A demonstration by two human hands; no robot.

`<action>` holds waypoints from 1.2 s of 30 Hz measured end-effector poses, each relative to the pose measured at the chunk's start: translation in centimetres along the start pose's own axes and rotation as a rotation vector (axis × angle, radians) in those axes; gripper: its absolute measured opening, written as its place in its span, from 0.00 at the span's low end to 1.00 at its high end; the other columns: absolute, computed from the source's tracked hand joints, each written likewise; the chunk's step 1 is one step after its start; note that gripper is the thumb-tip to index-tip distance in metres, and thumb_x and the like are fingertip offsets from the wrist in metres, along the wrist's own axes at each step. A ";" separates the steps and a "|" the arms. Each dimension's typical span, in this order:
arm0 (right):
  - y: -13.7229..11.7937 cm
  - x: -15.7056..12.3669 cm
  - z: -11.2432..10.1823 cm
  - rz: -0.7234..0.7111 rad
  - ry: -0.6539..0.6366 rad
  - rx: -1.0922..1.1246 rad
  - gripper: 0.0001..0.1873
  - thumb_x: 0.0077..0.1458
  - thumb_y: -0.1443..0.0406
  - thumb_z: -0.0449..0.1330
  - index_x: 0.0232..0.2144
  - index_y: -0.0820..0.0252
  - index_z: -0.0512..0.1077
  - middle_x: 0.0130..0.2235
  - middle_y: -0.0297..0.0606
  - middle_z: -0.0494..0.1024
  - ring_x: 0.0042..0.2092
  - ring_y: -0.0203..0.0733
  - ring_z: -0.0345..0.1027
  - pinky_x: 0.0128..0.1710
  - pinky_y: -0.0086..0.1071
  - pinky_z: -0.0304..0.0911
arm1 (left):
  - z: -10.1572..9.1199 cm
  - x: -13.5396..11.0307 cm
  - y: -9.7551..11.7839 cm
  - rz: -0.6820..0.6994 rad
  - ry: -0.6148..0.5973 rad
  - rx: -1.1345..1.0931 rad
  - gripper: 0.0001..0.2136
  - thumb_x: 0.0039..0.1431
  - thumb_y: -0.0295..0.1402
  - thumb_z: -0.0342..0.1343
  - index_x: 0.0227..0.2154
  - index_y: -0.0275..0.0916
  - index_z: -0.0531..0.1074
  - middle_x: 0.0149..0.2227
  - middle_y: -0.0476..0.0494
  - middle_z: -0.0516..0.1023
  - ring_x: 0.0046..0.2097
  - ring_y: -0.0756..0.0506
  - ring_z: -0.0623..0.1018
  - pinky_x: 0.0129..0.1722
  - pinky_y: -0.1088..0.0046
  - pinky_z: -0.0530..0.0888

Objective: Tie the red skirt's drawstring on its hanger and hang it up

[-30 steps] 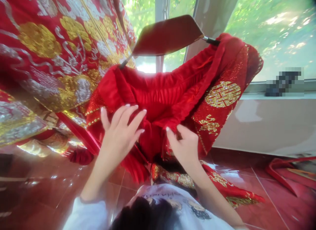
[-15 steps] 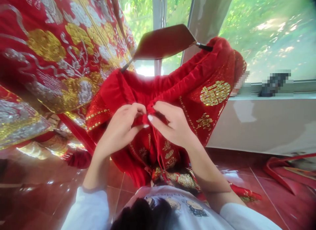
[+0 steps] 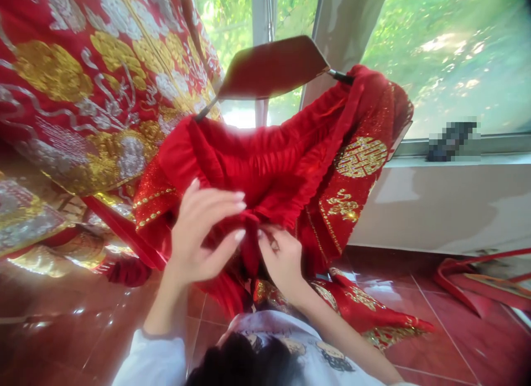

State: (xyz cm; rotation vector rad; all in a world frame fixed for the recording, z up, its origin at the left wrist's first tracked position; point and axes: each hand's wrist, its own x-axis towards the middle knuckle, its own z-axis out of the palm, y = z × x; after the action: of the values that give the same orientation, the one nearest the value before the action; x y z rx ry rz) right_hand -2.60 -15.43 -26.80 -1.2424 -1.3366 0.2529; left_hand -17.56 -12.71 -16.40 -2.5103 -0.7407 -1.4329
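Note:
A red skirt [image 3: 269, 159] with a gathered waistband and gold sequin emblems hangs in front of me. Metal clips at both ends of a red board-shaped hanger [image 3: 271, 68] grip its waist. My left hand [image 3: 197, 236] is at the front of the waistband, thumb and fingers apart, with nothing visible between them. Lower and to its right, my right hand [image 3: 284, 259] pinches the front edge of the skirt's waistband. A dark red strip of cloth [image 3: 250, 248] hangs between the two hands. What lies under my right fingers is partly hidden.
A large red garment with gold and silver embroidery [image 3: 120, 82] hangs on the left. Windows and a white sill [image 3: 435, 162] are behind, with a blurred-out dark object on the sill. Red embroidered cloth [image 3: 369, 303] lies low on the right, above the tiled floor [image 3: 440, 342].
Both hands were pinching together at the middle of the waistband. My left hand has opened and moved slightly left; my right has moved down, and the waistband's front edge sags lower.

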 end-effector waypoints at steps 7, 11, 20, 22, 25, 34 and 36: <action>0.3 1.8 2.8 0.321 0.066 0.257 0.14 0.52 0.58 0.61 0.36 0.62 0.78 0.27 0.37 0.76 0.27 0.35 0.67 0.33 0.30 0.64 | 7.7 -8.6 2.7 -0.264 0.200 -0.118 0.06 0.57 0.24 0.50 0.33 0.38 0.70 0.27 0.47 0.75 0.29 0.49 0.77 0.29 0.74 0.75; 0.3 2.3 4.9 0.402 0.167 0.398 0.15 0.55 0.57 0.59 0.37 0.63 0.78 0.24 0.34 0.73 0.24 0.32 0.62 0.29 0.27 0.62 | 10.1 -10.2 1.9 -0.592 0.211 -0.097 0.06 0.61 0.26 0.49 0.35 0.37 0.71 0.31 0.45 0.76 0.32 0.50 0.77 0.32 0.75 0.75; -0.1 3.8 6.0 0.255 0.288 0.267 0.16 0.57 0.57 0.56 0.36 0.62 0.78 0.34 0.43 0.80 0.34 0.39 0.73 0.39 0.31 0.66 | 10.5 -12.0 0.7 -0.733 0.001 -0.224 0.06 0.58 0.32 0.51 0.34 0.36 0.70 0.28 0.47 0.73 0.29 0.49 0.72 0.29 0.74 0.70; -0.1 4.1 6.0 0.210 0.274 0.229 0.15 0.58 0.58 0.54 0.36 0.61 0.78 0.35 0.42 0.80 0.35 0.39 0.73 0.39 0.30 0.66 | 10.8 -12.2 0.5 -0.722 -0.002 -0.217 0.06 0.57 0.32 0.52 0.34 0.36 0.70 0.27 0.48 0.72 0.27 0.49 0.71 0.28 0.75 0.69; -0.1 4.4 6.0 0.177 0.236 0.111 0.13 0.57 0.61 0.54 0.33 0.61 0.76 0.29 0.40 0.78 0.29 0.36 0.71 0.32 0.27 0.64 | 11.1 -11.8 0.0 -0.666 0.049 -0.172 0.11 0.56 0.30 0.53 0.43 0.35 0.69 0.35 0.43 0.76 0.34 0.47 0.76 0.33 0.74 0.72; -1.0 0.9 2.5 0.008 0.038 0.043 0.08 0.53 0.68 0.56 0.23 0.62 0.70 0.18 0.28 0.68 0.19 0.28 0.60 0.22 0.21 0.56 | 12.0 -8.3 -1.9 -0.636 0.269 -0.120 0.13 0.51 0.33 0.52 0.14 0.40 0.60 0.15 0.52 0.61 0.18 0.51 0.64 0.18 0.75 0.61; -0.6 0.1 1.3 -0.075 -0.021 0.083 0.08 0.55 0.69 0.57 0.25 0.63 0.71 0.18 0.29 0.69 0.19 0.27 0.61 0.23 0.20 0.57 | 12.6 -8.8 -2.1 -0.637 0.261 -0.190 0.18 0.52 0.35 0.52 0.12 0.40 0.53 0.12 0.54 0.53 0.15 0.53 0.58 0.16 0.75 0.58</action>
State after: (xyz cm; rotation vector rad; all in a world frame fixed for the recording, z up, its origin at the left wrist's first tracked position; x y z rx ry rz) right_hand -3.93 -14.90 -26.65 -1.1207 -1.3740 0.2668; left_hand -12.67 -9.20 -30.75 -2.2333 -1.4963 -2.0584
